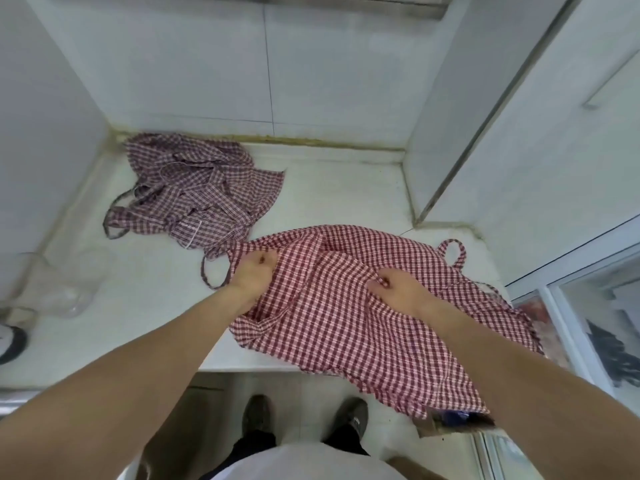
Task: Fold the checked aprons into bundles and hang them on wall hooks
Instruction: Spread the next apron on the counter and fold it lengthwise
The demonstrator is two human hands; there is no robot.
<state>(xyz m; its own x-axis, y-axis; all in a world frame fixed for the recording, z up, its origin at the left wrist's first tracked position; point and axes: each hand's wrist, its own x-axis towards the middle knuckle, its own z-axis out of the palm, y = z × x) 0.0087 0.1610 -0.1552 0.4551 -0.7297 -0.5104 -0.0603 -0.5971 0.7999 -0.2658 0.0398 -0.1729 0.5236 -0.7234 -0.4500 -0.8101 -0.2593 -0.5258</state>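
A red-and-white checked apron (346,306) lies spread on the white counter (156,299), its lower part hanging over the front edge. My left hand (254,275) grips its left edge, fingers curled into the cloth. My right hand (398,285) pinches a fold near the apron's middle. A strap loop (453,252) sticks out at the apron's far right. A second checked apron (197,192) lies crumpled in a heap at the counter's back left, its ties trailing.
White tiled walls close the counter on the left, back and right. A clear plastic container (65,285) lies on the counter's left side. A glass-fronted cabinet (588,323) stands at the right. My shoes (304,417) are on the floor below.
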